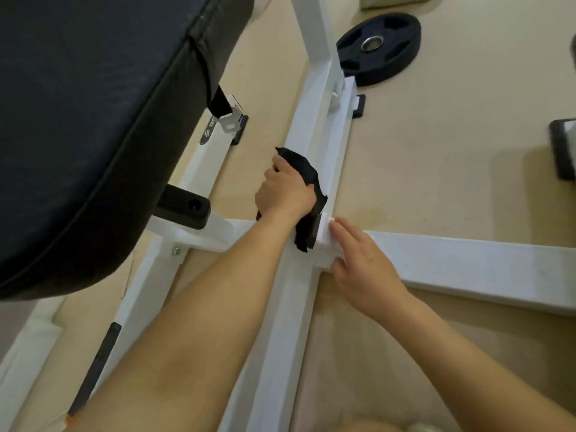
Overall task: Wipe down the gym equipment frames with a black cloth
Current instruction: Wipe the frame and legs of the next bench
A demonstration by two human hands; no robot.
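Risks first.
- The black cloth is bunched, not spread flat. Probably only a narrow strip meets the white frame, so the rail's side faces could get missed.
- A loose tail of cloth trails back toward the joint where the rail meets the crossbar. A pull toward the body could catch it on the bracket edge there.
- The right hand sits just beside that tail. A stroke back this way would likely run into its fingertips.
- Farther along the rail the upright post and its bolts stand in the way; a long push risks knuckles against hardware.
- The padded bench overhangs close on the left, so there is little room to lift the elbow or head.

Pose.
- Left hand: arm reaching far forward, back of hand up, fingers curled down over the cloth and clamped on it, pressing it to the top of the rail. The fingertips themselves are hidden.
- Right hand: fingers straight and close together, tips resting on the joint block, thumb against its near side, holding nothing. It looks like a bracing hand.

A weight plate lies on the floor beyond the rail's far end, well apart from both hands.
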